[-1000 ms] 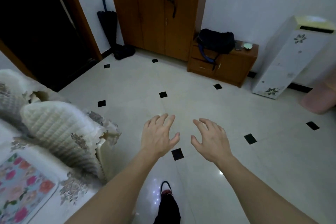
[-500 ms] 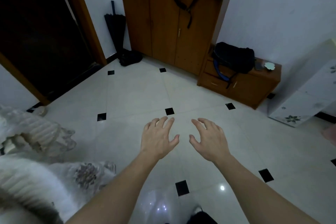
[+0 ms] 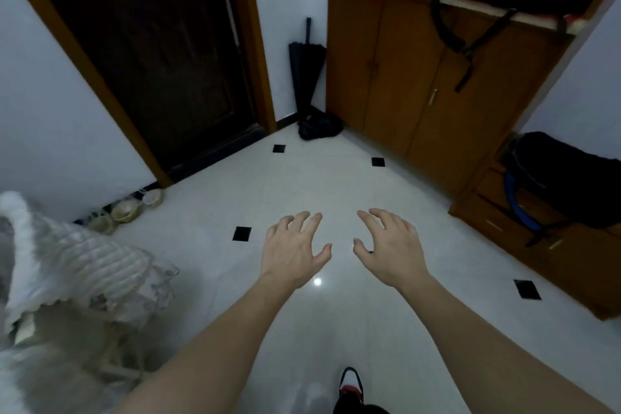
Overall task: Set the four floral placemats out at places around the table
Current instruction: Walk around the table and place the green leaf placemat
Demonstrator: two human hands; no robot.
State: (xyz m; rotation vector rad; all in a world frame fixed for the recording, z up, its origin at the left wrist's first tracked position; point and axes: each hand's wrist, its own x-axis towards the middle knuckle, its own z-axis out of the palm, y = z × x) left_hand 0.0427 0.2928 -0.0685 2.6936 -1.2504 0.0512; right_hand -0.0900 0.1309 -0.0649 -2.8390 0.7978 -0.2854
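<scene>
Reaching out over the floor [image 3: 302,185], the left hand [image 3: 292,252] and right hand [image 3: 391,250] spread their fingers, holding nothing. No placemats show. They are probably light and bendy; grab an edge.

Glossy tiled floor [image 3: 302,185], wooden cabinet [image 3: 420,84], quilted cloth cover [image 3: 84,265].

left hand [image 3: 292,254] and right hand [image 3: 393,250] hovering side by side over white tiled floor [image 3: 302,178], fingers spread, holding nothing | folded umbrella [image 3: 304,74] leaning in corner beside wooden cabinet [image 3: 420,77] | possibly a quilted chair cover [image 3: 77,265] blurring at left
</scene>
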